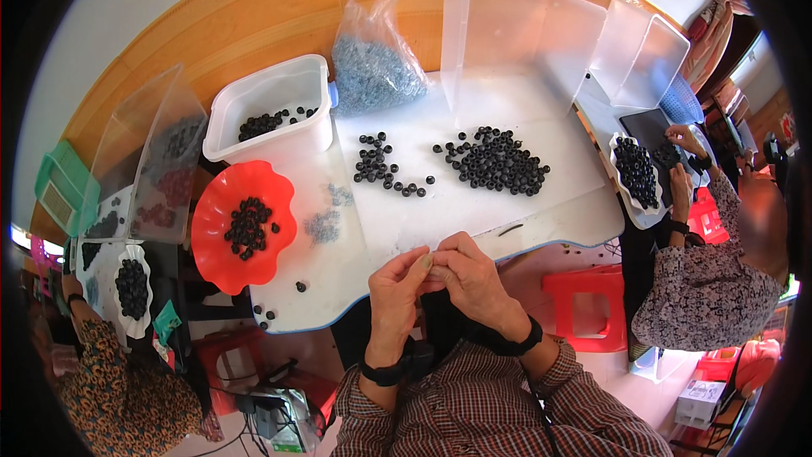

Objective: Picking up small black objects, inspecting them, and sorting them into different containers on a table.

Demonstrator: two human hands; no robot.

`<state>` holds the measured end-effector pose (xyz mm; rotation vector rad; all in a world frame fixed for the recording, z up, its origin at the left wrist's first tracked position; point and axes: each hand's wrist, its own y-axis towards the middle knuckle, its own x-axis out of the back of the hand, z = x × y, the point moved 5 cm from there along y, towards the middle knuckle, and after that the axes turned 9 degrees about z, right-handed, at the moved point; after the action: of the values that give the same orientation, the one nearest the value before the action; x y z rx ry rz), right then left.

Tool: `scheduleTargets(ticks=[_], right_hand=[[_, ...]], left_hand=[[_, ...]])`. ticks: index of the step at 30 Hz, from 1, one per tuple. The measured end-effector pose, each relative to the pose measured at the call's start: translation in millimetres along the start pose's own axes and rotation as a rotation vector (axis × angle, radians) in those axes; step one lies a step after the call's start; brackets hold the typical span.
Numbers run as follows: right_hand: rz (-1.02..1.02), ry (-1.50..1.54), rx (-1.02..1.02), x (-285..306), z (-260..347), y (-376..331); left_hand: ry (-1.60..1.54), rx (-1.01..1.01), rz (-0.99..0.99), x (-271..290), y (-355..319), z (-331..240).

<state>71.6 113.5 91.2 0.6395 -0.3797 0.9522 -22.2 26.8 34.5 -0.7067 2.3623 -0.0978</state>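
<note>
My left hand (397,292) and my right hand (469,275) meet fingertip to fingertip at the near edge of a white work board (507,220). Both pinch something small between the fingers; what it is stays hidden. Just beyond my hands a thin dark stick (510,229) lies on the board. Farther out sit a large heap of black ring beads (499,161) and a smaller scatter of black beads (381,165).
A red scalloped bowl (211,245) with black beads sits at the left, a white tub (279,97) behind it, a bag of grey-blue beads (372,68) and clear lids (516,34) at the back. Other people work with bead trays at the right (710,288) and lower left (101,372). Red stool (584,296).
</note>
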Motion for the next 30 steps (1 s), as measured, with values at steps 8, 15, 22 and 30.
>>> scheduleTargets(ticks=[8,15,22,30], right_hand=[[0.016,0.080,-0.099,-4,-2,-5],[-0.102,0.484,-0.270,-2,-16,-17],[-0.091,0.585,-0.367,-13,-21,-21],[-0.061,0.551,-0.351,-14,-22,-16]], left_hand=[[0.012,-0.042,0.042,1,0,1],[-0.122,-0.085,0.136,11,4,-3],[-0.251,-0.130,0.173,14,2,-2],[-0.183,-0.245,-0.042,24,-9,-34]])
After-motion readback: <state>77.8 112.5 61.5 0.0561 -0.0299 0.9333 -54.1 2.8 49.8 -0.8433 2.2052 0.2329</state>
